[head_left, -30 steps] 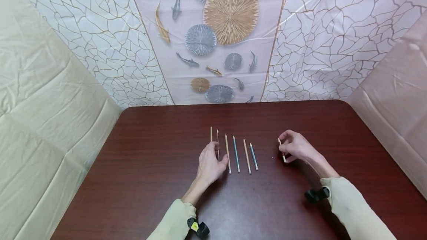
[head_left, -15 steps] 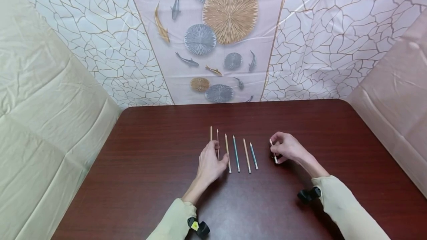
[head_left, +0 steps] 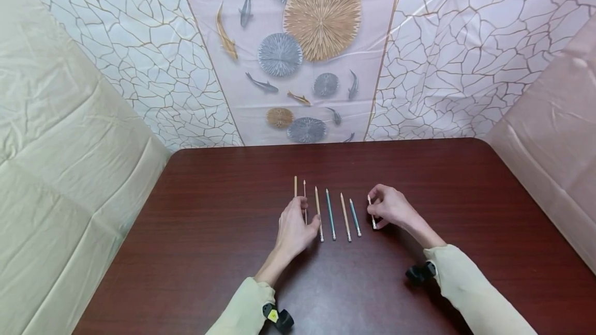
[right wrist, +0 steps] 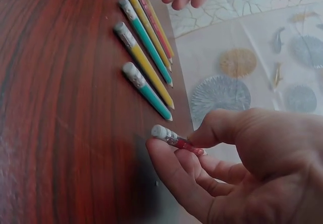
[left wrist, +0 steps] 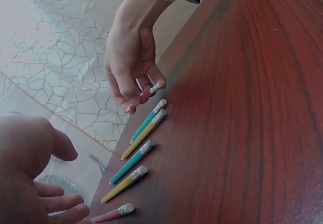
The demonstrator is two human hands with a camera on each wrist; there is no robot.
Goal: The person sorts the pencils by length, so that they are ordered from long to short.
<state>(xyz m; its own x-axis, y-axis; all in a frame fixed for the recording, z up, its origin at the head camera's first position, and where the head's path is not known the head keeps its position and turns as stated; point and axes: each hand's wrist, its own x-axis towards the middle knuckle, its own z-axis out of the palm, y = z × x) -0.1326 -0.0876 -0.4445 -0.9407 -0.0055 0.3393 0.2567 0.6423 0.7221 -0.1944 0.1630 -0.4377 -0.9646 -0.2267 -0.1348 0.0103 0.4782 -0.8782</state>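
Note:
My right hand [head_left: 393, 207] pinches a short red pencil [right wrist: 185, 145] between thumb and fingers, its white eraser toward me, just right of a row of pencils. That row runs leftward: a short teal pencil [head_left: 355, 218], a yellow pencil [head_left: 345, 218], a longer teal pencil [head_left: 330, 215], another yellow pencil [head_left: 317, 203], a red pencil [head_left: 304, 189] and a yellow pencil [head_left: 295, 186] at the far left. Over the left end lies my left hand [head_left: 293, 225], fingers relaxed and thumb apart, partly hiding the last pencils. Its thumb overlaps the second yellow one.
Dark red-brown wooden table [head_left: 209, 242] extends on all sides of the row. Behind it hangs a patterned cloth [head_left: 302, 102], with pale padded panels [head_left: 70, 169] at the sides. Each wrist wears a small black camera [head_left: 419, 273].
My right hand has slid left with the short red pencil, closing in on the short teal one. The left hand and the row of pencils have stayed put.

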